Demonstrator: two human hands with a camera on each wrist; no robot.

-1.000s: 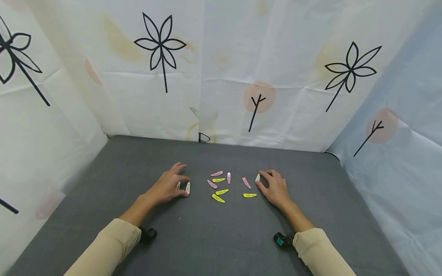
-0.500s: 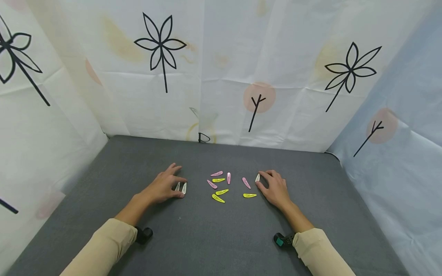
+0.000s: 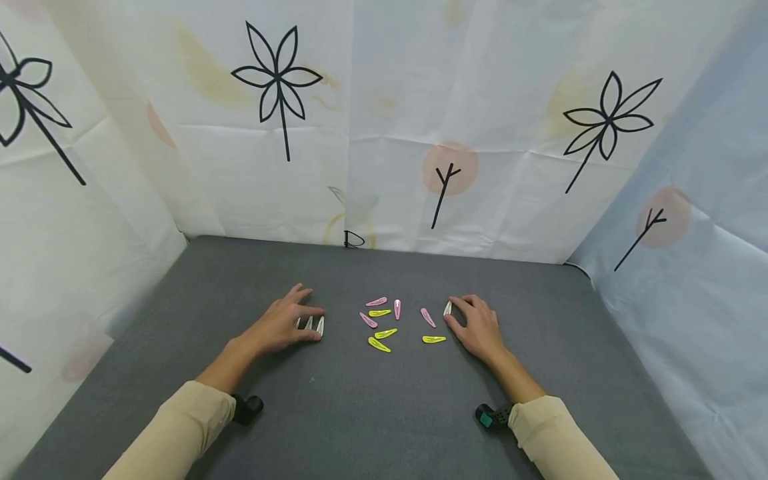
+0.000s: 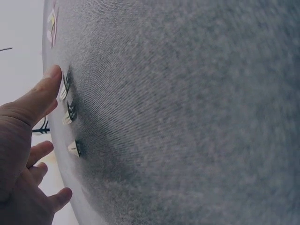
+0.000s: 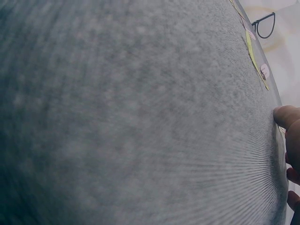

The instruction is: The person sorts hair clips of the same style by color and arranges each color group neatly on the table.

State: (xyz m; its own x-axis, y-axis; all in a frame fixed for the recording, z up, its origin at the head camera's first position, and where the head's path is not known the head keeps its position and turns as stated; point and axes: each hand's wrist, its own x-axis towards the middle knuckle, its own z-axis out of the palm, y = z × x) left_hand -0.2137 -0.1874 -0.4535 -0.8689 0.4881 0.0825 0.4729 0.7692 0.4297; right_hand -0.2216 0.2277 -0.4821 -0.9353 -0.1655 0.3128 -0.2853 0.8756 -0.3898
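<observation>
On the left of the grey table, my left hand [image 3: 282, 325] pinches a white snap hair clip [image 3: 321, 327] between thumb and index finger, its other fingers spread. Two more white clips lie in a row under that palm, a middle one [image 3: 309, 323] and one partly hidden [image 3: 298, 323]. The left wrist view shows the same row beside the thumb, with the farthest-back clip [image 4: 74, 148] apart from the fingers. Across the table, my right hand [image 3: 480, 327] pinches another white hair clip [image 3: 447, 309] by its ends. The right wrist view hides most of that clip behind the thumb [image 5: 286, 115].
Several pink and yellow hair clips lie between the hands, among them a pink one [image 3: 397, 309] and a yellow one [image 3: 379, 345]. Nearer the right hand are a pink clip [image 3: 428, 318] and a yellow clip [image 3: 434, 339]. A printed cloth [image 3: 384, 193] walls the table's back and sides.
My left hand has slid a little to the left with its white clip, closer to the other white clips. A third white clip now shows under the palm. The right hand has stayed still.
</observation>
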